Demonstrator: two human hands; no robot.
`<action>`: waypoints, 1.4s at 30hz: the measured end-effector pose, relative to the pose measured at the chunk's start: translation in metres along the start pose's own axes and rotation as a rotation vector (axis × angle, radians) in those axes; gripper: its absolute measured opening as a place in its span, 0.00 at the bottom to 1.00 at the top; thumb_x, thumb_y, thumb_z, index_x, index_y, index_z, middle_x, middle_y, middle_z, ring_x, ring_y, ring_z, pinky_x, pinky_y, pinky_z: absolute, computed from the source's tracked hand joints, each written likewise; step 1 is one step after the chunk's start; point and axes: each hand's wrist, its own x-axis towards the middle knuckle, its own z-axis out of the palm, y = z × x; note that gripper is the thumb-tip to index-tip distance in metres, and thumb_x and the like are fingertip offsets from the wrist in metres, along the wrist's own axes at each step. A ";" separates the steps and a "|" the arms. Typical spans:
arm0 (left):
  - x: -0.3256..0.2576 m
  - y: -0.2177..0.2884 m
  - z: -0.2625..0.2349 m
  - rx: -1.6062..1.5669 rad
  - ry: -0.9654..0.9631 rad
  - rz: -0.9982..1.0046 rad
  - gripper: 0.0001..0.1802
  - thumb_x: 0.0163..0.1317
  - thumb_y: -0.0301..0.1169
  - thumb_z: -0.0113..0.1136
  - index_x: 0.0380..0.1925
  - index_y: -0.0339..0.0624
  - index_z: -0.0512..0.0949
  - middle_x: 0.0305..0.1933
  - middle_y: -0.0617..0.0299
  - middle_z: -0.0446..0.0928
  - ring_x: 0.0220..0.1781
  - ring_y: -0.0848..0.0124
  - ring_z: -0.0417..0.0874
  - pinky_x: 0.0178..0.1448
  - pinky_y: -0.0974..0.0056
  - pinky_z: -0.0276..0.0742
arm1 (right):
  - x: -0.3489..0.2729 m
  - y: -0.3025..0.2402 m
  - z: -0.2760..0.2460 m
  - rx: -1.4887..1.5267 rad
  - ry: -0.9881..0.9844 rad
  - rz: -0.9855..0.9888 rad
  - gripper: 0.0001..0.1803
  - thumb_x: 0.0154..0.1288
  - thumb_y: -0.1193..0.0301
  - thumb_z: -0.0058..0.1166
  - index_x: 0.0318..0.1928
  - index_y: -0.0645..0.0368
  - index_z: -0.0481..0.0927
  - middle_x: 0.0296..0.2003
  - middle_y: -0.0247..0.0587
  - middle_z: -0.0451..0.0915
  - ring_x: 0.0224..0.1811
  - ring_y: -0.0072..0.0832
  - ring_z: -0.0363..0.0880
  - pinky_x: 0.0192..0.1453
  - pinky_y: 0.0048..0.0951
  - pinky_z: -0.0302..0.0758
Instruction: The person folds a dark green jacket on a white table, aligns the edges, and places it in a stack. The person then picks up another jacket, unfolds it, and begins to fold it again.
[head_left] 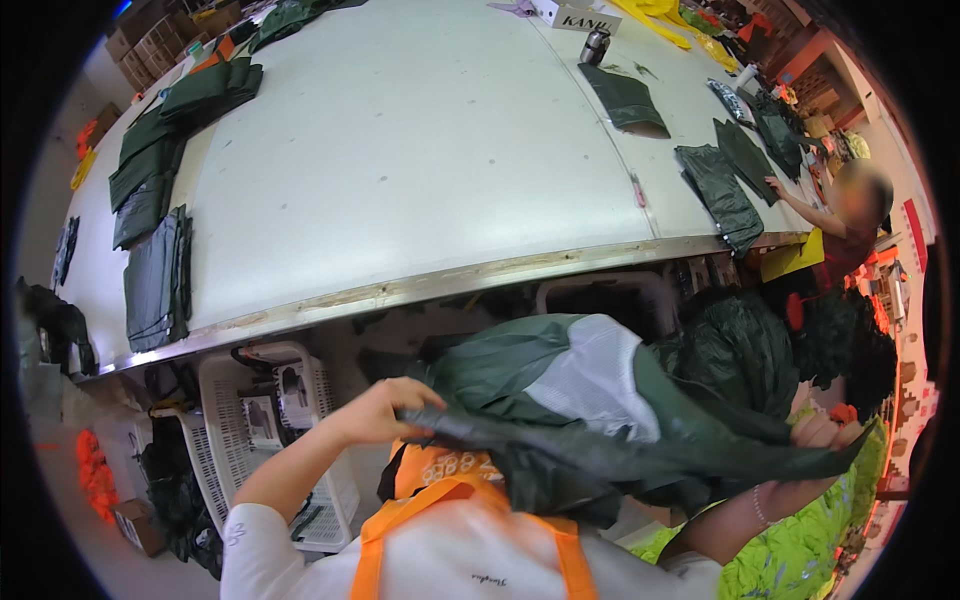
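A dark green garment (600, 420) with a pale grey mesh lining is stretched in front of my chest, below the table's near edge. My left hand (385, 405) grips its left end, fingers curled over the fabric. My right hand (825, 432) pinches the right end, pulling the hem taut between both hands. The lining (590, 385) shows at the garment's middle, turned outward.
A long white cutting table (400, 170) carries stacks of folded dark green pieces (155, 285) along its left edge and more (720, 190) at the right. Another person (850, 215) works at the table's right end. White plastic baskets (290, 420) stand under the table; a green heap (740, 350) lies right.
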 end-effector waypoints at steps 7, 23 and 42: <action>-0.045 0.015 -0.012 -0.950 0.958 -0.285 0.05 0.58 0.26 0.60 0.33 0.40 0.75 0.32 0.66 0.78 0.33 0.77 0.77 0.40 0.69 0.75 | 0.013 0.001 0.017 -0.468 0.285 -0.114 0.09 0.71 0.70 0.43 0.35 0.62 0.65 0.27 0.35 0.67 0.28 0.21 0.65 0.42 0.20 0.68; 0.018 0.146 -0.310 1.861 2.061 0.152 0.10 0.66 0.37 0.54 0.35 0.40 0.74 0.33 0.54 0.77 0.34 0.58 0.80 0.35 0.64 0.74 | 0.263 0.167 0.126 -1.151 0.125 -0.812 0.20 0.71 0.61 0.43 0.52 0.66 0.68 0.44 0.57 0.77 0.44 0.47 0.79 0.45 0.38 0.75; 0.231 -0.332 -0.414 0.975 1.004 -1.159 0.14 0.69 0.44 0.42 0.41 0.46 0.66 0.34 0.49 0.80 0.34 0.47 0.80 0.36 0.48 0.73 | 0.205 0.685 0.414 -1.035 -0.652 -0.055 0.14 0.63 0.62 0.52 0.34 0.60 0.70 0.32 0.46 0.76 0.37 0.45 0.74 0.40 0.44 0.68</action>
